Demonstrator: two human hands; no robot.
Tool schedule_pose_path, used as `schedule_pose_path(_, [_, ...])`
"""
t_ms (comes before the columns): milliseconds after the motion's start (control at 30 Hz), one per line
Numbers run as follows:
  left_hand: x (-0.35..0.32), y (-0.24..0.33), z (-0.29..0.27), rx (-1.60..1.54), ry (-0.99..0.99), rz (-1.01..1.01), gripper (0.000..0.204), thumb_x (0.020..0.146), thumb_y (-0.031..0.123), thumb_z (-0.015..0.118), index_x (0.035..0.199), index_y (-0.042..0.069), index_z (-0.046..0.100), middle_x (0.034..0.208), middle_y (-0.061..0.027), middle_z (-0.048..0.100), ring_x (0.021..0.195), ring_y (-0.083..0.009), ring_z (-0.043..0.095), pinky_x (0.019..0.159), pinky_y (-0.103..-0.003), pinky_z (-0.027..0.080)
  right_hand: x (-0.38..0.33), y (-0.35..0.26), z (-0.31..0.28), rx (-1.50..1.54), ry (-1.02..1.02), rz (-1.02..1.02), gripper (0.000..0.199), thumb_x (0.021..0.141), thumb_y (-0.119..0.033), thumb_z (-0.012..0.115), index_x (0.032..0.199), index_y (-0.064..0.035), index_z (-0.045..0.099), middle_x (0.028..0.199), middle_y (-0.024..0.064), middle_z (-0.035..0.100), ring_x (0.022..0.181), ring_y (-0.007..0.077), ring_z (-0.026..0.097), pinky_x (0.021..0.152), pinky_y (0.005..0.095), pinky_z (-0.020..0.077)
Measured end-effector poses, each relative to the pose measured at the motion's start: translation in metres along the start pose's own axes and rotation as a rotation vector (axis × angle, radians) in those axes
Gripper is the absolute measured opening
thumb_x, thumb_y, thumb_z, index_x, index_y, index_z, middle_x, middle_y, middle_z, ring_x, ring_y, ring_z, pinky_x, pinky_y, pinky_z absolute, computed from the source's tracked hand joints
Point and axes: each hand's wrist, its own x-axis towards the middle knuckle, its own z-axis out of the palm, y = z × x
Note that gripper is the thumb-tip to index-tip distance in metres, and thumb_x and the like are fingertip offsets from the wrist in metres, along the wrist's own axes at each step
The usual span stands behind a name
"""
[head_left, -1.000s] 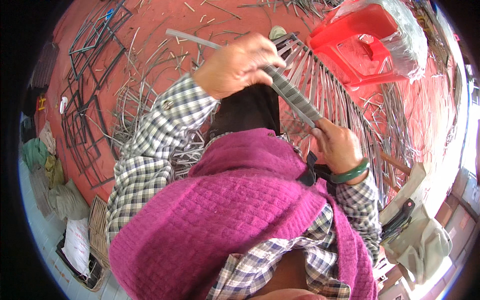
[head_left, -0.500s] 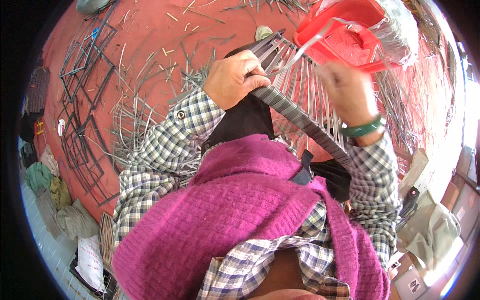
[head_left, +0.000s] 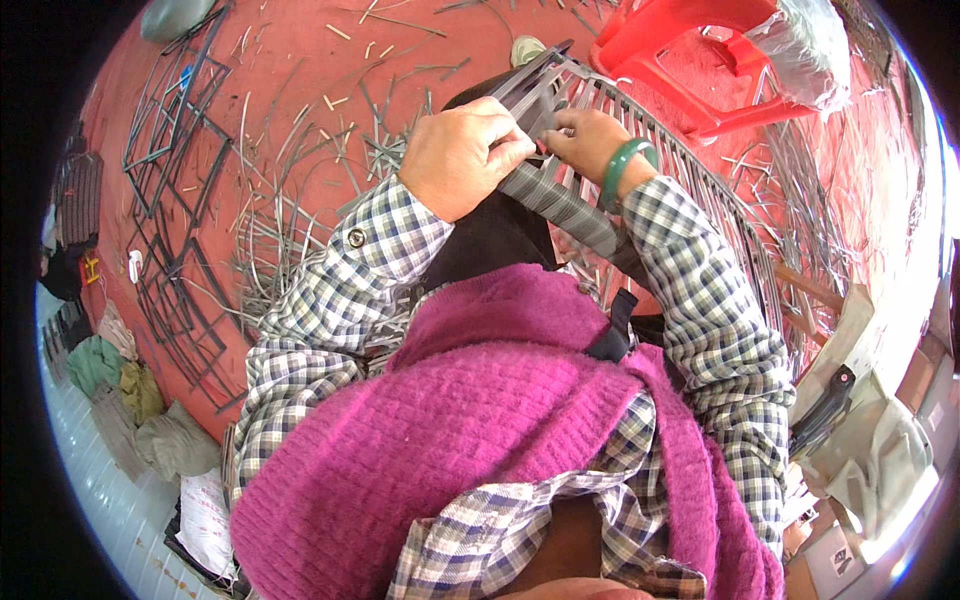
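Note:
Across my lap lies a frame wound with flat grey strips [head_left: 572,210], its near rail tightly wrapped and more strips stretched over the far side. My left hand [head_left: 460,160] is closed at the upper left end of that rail, thumb and forefinger pinched together on it. Just right of it, my right hand [head_left: 592,148] is closed above the frame, its fingertips close to the left ones. A blurred grey strip [head_left: 547,108] rises by the right fingertips; its hold is partly hidden. A green bangle [head_left: 628,168] circles my right wrist.
A red plastic stool [head_left: 690,95] with a clear plastic bag [head_left: 803,52] on it stands beyond the frame. Loose grey strips [head_left: 285,235] litter the red floor on both sides. Dark metal frames [head_left: 165,150] lie at left; folded cloths [head_left: 165,440] sit lower left.
My right hand has come left, from out over the frame to beside my left hand. The frame's far side has swung into fuller view. My left hand has barely moved.

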Motion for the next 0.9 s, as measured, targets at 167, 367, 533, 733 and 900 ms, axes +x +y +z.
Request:
schedule_pose_path(167, [0.006,0.003,-0.003,0.048,-0.070,0.005,0.018,0.081,0.022,0.064,0.083,0.005,0.067,0.078,-0.0047,0.062,0.068,-0.0194,0.061,0.062,-0.030,0.047,0.023,0.005,-0.003,-0.011,-0.178,0.187,0.028,0.083,-0.030,0.055,0.095,-0.0080,0.067,0.083,0.0124,0.067,0.077,0.0244,0.065,0.074,0.0347,0.0489])
schedule_pose_path(367, [0.008,0.001,0.004,-0.053,-0.082,0.090,0.015,0.080,0.020,0.065,0.083,0.007,0.069,0.080,-0.0039,0.063,0.071,-0.0188,0.063,0.063,-0.028,0.048,-0.020,0.018,-0.004,0.899,0.106,0.312,0.030,0.079,-0.017,0.059,0.101,0.0019,0.063,0.062,0.0030,0.053,0.047,0.0097,0.045,0.040,0.0261,0.0366])
schedule_pose_path(533, [0.004,-0.001,0.007,0.045,-0.060,0.035,0.017,0.079,0.024,0.066,0.085,0.008,0.069,0.083,-0.0035,0.062,0.074,-0.0194,0.063,0.066,-0.030,0.048,-0.037,0.005,-0.006,0.981,0.229,0.184,0.023,0.076,-0.011,0.060,0.095,0.0029,0.060,0.064,0.0058,0.059,0.049,0.0099,0.049,0.041,0.0241,0.0385])
schedule_pose_path(733, [0.007,0.000,0.001,0.229,-0.153,0.038,0.020,0.081,0.029,0.063,0.086,0.010,0.069,0.084,-0.0049,0.060,0.077,-0.0229,0.061,0.067,-0.034,0.048,-0.031,0.000,-0.014,0.517,-0.146,0.359,0.019,0.083,-0.017,0.056,0.088,-0.0021,0.067,0.074,0.0041,0.065,0.054,0.0095,0.051,0.050,0.0269,0.0423])
schedule_pose_path(900, [0.013,0.001,0.012,0.243,-0.187,0.037,0.022,0.083,0.031,0.059,0.084,0.012,0.069,0.084,-0.0052,0.060,0.078,-0.0251,0.060,0.067,-0.036,0.047,-0.016,0.008,-0.014,0.110,-0.412,0.086,0.022,0.087,-0.024,0.055,0.098,-0.0073,0.065,0.073,0.0017,0.062,0.059,0.0125,0.055,0.056,0.0303,0.0463])
